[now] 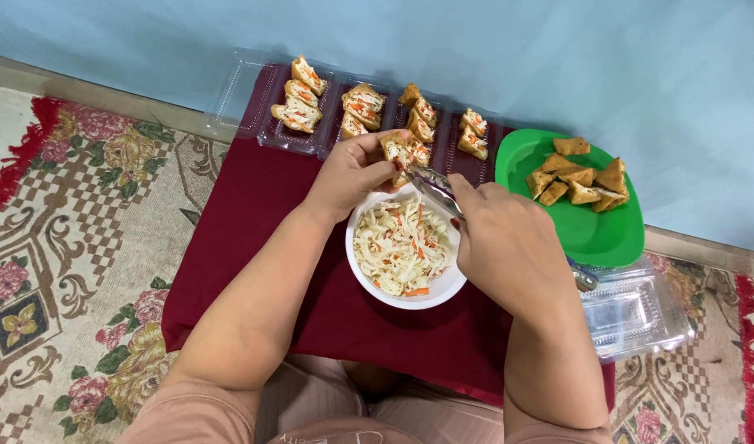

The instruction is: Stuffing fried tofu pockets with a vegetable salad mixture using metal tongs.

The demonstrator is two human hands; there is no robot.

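My left hand (351,174) holds a fried tofu piece (400,151) stuffed with shredded vegetables, just above the far rim of a white bowl (437,289) of shredded cabbage and carrot. My right hand (508,247) grips metal tongs (434,191) whose tips reach the stuffed opening of that piece. Behind my hands, several clear plastic trays (272,138) hold filled tofu pieces (299,99). To the right, a green plate (591,234) carries several plain fried tofu pieces (581,177).
Everything rests on a dark red cloth (254,238) spread over a patterned floral rug (73,247). Empty clear plastic containers (636,316) lie at the right front. A pale blue wall (558,57) runs behind the trays. My knees are at the bottom edge.
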